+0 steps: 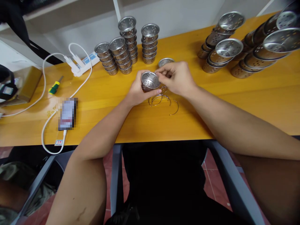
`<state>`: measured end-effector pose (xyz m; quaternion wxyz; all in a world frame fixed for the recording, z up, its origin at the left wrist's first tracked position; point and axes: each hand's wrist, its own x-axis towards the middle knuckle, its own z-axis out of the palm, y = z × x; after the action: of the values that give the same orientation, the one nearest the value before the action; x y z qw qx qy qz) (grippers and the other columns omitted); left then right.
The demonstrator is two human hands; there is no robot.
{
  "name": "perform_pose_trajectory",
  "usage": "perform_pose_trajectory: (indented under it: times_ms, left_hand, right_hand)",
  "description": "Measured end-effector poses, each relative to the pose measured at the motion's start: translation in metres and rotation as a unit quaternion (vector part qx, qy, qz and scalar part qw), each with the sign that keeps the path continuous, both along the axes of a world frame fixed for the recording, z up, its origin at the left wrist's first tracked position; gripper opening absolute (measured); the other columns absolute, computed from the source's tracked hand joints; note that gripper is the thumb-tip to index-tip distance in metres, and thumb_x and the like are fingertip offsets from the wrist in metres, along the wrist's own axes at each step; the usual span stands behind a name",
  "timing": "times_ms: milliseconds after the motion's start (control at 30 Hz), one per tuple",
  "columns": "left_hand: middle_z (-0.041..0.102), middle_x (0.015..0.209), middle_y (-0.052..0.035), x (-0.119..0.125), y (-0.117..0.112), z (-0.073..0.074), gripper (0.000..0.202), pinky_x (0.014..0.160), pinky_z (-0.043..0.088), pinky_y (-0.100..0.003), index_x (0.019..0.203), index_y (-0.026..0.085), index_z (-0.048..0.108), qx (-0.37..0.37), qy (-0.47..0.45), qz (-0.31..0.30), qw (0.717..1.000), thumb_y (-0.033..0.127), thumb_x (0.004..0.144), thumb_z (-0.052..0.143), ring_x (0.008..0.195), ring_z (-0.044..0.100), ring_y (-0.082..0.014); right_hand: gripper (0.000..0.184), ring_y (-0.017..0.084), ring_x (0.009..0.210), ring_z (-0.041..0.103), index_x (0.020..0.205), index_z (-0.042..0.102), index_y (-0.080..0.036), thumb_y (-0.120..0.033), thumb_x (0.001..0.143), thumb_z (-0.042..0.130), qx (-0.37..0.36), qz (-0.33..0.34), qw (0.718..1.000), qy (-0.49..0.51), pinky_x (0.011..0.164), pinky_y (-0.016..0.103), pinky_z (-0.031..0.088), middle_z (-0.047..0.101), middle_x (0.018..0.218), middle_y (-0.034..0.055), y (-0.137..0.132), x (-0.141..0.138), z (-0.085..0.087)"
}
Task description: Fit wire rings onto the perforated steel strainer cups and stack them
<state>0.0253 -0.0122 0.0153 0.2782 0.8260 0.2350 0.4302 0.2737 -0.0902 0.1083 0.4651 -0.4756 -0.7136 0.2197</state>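
A perforated metal cup [150, 82] is held upright in my left hand [136, 90], its fingers and thumb wrapped around the side. At the cup's right rim, my right hand [176, 76] is closed in a pinch. What lies between those fingertips, if anything, is too small to make out. Just below the hands, several thin wire rings [161, 99] lie loose on the wooden table [140, 128]; some are open curves. Behind my right hand stands another metal cup [166, 61], partly hidden by it.
Stacks of perforated cups [126, 40] stand at the back, and more stacked cups [225, 51] fill the right side. On the left are a power strip [85, 64] with white cables, a screwdriver [55, 87], a phone [67, 114] and a cardboard box [30, 86].
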Motion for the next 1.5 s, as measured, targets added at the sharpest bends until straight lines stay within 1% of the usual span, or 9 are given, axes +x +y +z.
perform_pose_trajectory:
  times_ms: [133, 267, 433, 600, 767, 900, 1100, 1400, 1500]
  left_hand:
    - [0.080, 0.157, -0.0113, 0.000, -0.008, 0.008, 0.121, 0.137, 0.069, -0.060, 0.179, 0.035, 0.049, -0.018, 0.002, 0.003, 1.000, 0.089, 0.090, 0.110, 0.145, 0.087, -0.0347]
    - [0.082, 0.152, -0.0099, 0.001, -0.015, 0.014, 0.110, 0.142, 0.064, -0.061, 0.173, 0.032, 0.055, -0.041, 0.003, 0.006, 0.999, 0.094, 0.095, 0.102, 0.146, 0.085, -0.0343]
    - [0.081, 0.156, -0.0105, 0.000, -0.009, 0.009, 0.100, 0.137, 0.067, -0.055, 0.167, 0.029, 0.060, -0.083, -0.020, -0.042, 0.995, 0.098, 0.102, 0.091, 0.146, 0.084, -0.0305]
    - [0.084, 0.155, -0.0093, -0.002, 0.001, 0.005, 0.092, 0.124, 0.074, -0.046, 0.162, 0.030, 0.066, -0.114, -0.062, -0.066, 0.989, 0.096, 0.103, 0.093, 0.138, 0.087, -0.0263]
    - [0.082, 0.155, -0.0091, 0.000, 0.002, 0.004, 0.092, 0.129, 0.074, -0.053, 0.168, 0.032, 0.061, -0.069, -0.062, -0.098, 0.991, 0.087, 0.104, 0.098, 0.138, 0.088, -0.0280]
    - [0.080, 0.158, -0.0113, 0.002, 0.003, 0.000, 0.092, 0.129, 0.075, -0.057, 0.170, 0.032, 0.058, -0.041, -0.053, -0.089, 0.994, 0.088, 0.107, 0.094, 0.142, 0.088, -0.0312]
    - [0.078, 0.161, -0.0124, -0.003, 0.004, 0.001, 0.093, 0.141, 0.067, -0.062, 0.175, 0.032, 0.053, -0.025, -0.022, -0.084, 0.996, 0.086, 0.110, 0.091, 0.149, 0.084, -0.0333]
    - [0.076, 0.155, -0.0061, -0.001, 0.009, -0.002, 0.092, 0.141, 0.068, -0.059, 0.177, 0.034, 0.048, 0.035, -0.053, -0.109, 0.992, 0.087, 0.113, 0.088, 0.144, 0.086, -0.0285]
    - [0.075, 0.158, -0.0065, -0.001, 0.013, -0.005, 0.095, 0.143, 0.066, -0.060, 0.179, 0.036, 0.046, 0.037, -0.052, -0.098, 0.993, 0.088, 0.112, 0.089, 0.149, 0.086, -0.0296]
  right_hand:
    - [0.036, 0.032, 0.087, 0.076, 0.119, 0.096, -0.035, -0.069, 0.111, 0.103, -0.006, -0.022, 1.000, 0.016, 0.090, 0.052, 0.074, 0.082, 0.092, 0.0077, -0.002, -0.010, -0.004]
    - [0.047, 0.029, 0.079, 0.072, 0.127, 0.092, -0.032, -0.075, 0.110, 0.102, 0.019, -0.008, 0.998, 0.060, 0.081, 0.048, 0.071, 0.073, 0.085, 0.0050, 0.001, -0.018, -0.008]
    - [0.070, 0.025, 0.074, 0.068, 0.104, 0.088, -0.028, -0.097, 0.102, 0.102, 0.000, 0.121, 0.986, 0.115, 0.063, 0.040, 0.060, 0.076, 0.086, 0.0067, 0.002, -0.009, 0.004]
    - [0.080, 0.017, 0.054, 0.052, 0.102, 0.085, -0.029, -0.099, 0.084, 0.116, -0.096, 0.231, 0.956, 0.153, 0.047, 0.033, 0.042, 0.066, 0.071, -0.0012, -0.003, -0.002, 0.016]
    - [0.080, 0.016, 0.052, 0.050, 0.096, 0.077, -0.029, -0.097, 0.083, 0.119, -0.104, 0.228, 0.949, 0.191, 0.044, 0.032, 0.037, 0.063, 0.067, -0.0025, -0.003, -0.007, 0.013]
    - [0.081, 0.014, 0.049, 0.047, 0.095, 0.075, -0.029, -0.097, 0.083, 0.119, -0.116, 0.228, 0.947, 0.192, 0.042, 0.032, 0.033, 0.062, 0.064, -0.0037, -0.002, -0.006, 0.014]
    - [0.083, 0.013, 0.049, 0.050, 0.093, 0.076, -0.028, -0.099, 0.083, 0.118, -0.125, 0.245, 0.947, 0.163, 0.042, 0.030, 0.030, 0.065, 0.066, -0.0027, 0.001, -0.002, 0.016]
    - [0.082, 0.015, 0.058, 0.051, 0.096, 0.077, -0.027, -0.099, 0.086, 0.116, -0.127, 0.250, 0.948, 0.151, 0.049, 0.032, 0.040, 0.066, 0.071, -0.0006, -0.001, 0.000, 0.017]
    - [0.087, 0.017, 0.066, 0.054, 0.106, 0.080, -0.028, -0.104, 0.082, 0.114, -0.083, 0.209, 0.964, 0.142, 0.055, 0.036, 0.048, 0.075, 0.089, 0.0028, 0.002, -0.002, 0.009]
